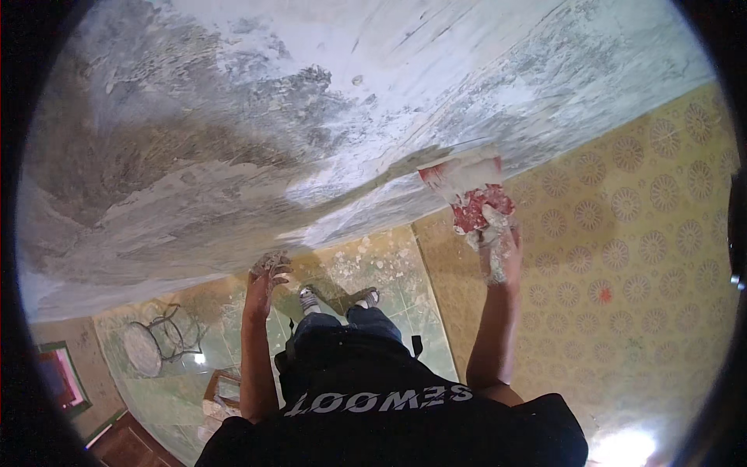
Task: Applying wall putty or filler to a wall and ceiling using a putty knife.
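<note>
My right hand, caked in pale plaster, grips a wide red-handled putty knife. Its broad blade carries white filler and lies at or close against the wall, just above the right corner. Grey and white patches of skim coat, with streaks and rough spots, cover that wall. Down at the left, my left hand is held near the lower wall. Its fingers are apart and slightly curled, its back is crusted with plaster, and nothing shows in it.
A yellow wall with round flower patterns meets the plastered wall on my right. Plaster crumbs spatter the green tiled floor by my feet. Behind me to the left are a round-seated stool with metal legs and a wooden-framed object.
</note>
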{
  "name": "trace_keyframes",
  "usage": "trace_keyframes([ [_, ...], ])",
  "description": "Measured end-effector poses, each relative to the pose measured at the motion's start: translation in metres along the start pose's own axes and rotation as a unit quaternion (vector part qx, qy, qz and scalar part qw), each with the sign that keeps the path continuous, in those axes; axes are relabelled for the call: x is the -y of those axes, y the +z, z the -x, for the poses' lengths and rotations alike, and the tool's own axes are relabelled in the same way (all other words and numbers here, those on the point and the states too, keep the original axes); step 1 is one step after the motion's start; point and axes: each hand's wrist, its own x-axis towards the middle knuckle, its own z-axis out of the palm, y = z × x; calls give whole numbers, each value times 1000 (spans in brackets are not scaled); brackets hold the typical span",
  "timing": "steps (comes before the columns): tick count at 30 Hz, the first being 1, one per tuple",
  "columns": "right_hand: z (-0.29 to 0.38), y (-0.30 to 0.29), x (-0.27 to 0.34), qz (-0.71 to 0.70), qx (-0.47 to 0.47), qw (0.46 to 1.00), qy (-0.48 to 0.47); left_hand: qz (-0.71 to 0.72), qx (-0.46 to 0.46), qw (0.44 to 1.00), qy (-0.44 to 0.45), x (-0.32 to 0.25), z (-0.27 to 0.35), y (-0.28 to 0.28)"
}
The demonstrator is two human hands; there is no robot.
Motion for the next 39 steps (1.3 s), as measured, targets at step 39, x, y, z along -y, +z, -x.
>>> trace_keyframes([
  [39, -135, -230, -260, 17, -114, 989, 90, -193, 55, 975, -91, 12, -19, 172],
])
